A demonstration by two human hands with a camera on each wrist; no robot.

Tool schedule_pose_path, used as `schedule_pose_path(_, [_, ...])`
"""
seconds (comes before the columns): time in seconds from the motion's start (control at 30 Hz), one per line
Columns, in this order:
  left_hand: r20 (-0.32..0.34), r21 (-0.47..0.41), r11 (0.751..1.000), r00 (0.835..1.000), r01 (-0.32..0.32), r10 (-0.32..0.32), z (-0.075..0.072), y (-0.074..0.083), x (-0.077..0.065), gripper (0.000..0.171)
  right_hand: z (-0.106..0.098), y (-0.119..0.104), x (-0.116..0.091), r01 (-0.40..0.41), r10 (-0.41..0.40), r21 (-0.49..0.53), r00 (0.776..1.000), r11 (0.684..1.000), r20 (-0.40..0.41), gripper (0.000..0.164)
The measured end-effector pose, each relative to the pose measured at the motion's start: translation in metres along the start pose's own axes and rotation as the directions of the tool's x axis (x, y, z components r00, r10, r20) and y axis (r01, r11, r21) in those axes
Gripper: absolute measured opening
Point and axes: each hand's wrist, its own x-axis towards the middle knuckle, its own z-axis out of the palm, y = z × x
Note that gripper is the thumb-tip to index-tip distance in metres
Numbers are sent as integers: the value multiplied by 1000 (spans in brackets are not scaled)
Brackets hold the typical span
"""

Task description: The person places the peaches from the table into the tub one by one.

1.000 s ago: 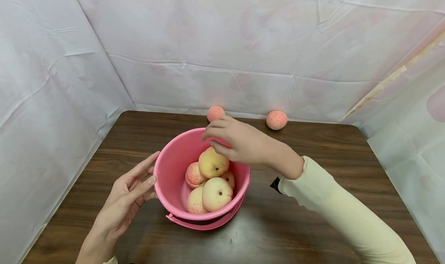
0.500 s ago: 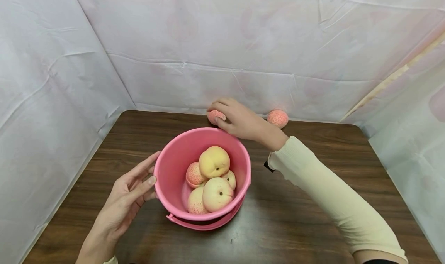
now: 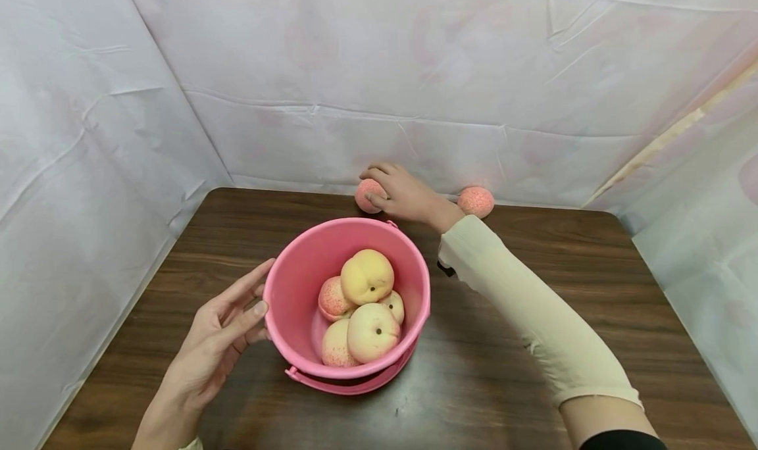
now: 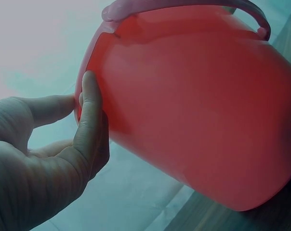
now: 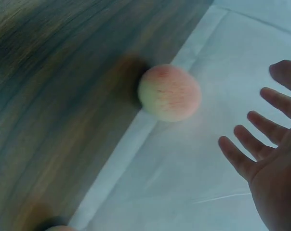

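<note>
In the head view, the thumb and fingers of my left hand [image 3: 216, 341] hold the left rim of a pink bucket [image 3: 296, 256]. The left wrist view shows its thumb and fingers [image 4: 91, 103] pinching the bucket's edge from both sides. Inside lie several peaches, among them a yellow one [image 3: 367, 275] and a pale cream one [image 3: 372, 331]. Behind the bucket, my right hand [image 3: 405, 193] curls its fingers and thumb around a pink speckled peach [image 3: 368, 197] at the table's back edge. In the right wrist view, the right hand [image 5: 273, 139] appears with fingers spread beside a peach [image 5: 169, 93].
Another pink peach [image 3: 476, 202] rests at the table's back edge, right of my right hand. White cloth walls [image 3: 331, 62] stand close behind and on both sides of the dark wooden table [image 3: 509, 397]. The bucket's handle [image 3: 355, 389] hangs down at its front.
My right hand has moved from above the bucket back to the left pink peach and curled around it. The left hand stays on the rim.
</note>
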Motion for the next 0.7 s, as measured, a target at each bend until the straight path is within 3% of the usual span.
schedule_pose_path(0.2, [5, 0, 1000, 1000, -4, 4, -1, 0, -2, 59, 18, 12, 10, -34, 35, -41, 999, 999, 27, 56])
schedule_pose_path(0.47, [2, -2, 1000, 1000, -9, 9, -1, -1, -4, 60, 37, 19, 21, -41, 61, -172, 992, 984, 109, 61])
schedule_pose_path(0.7, [-8, 8, 1000, 1000, -1, 1, -2, -1, -5, 60, 45, 24, 23, -56, 82, -175, 986, 983, 142, 63])
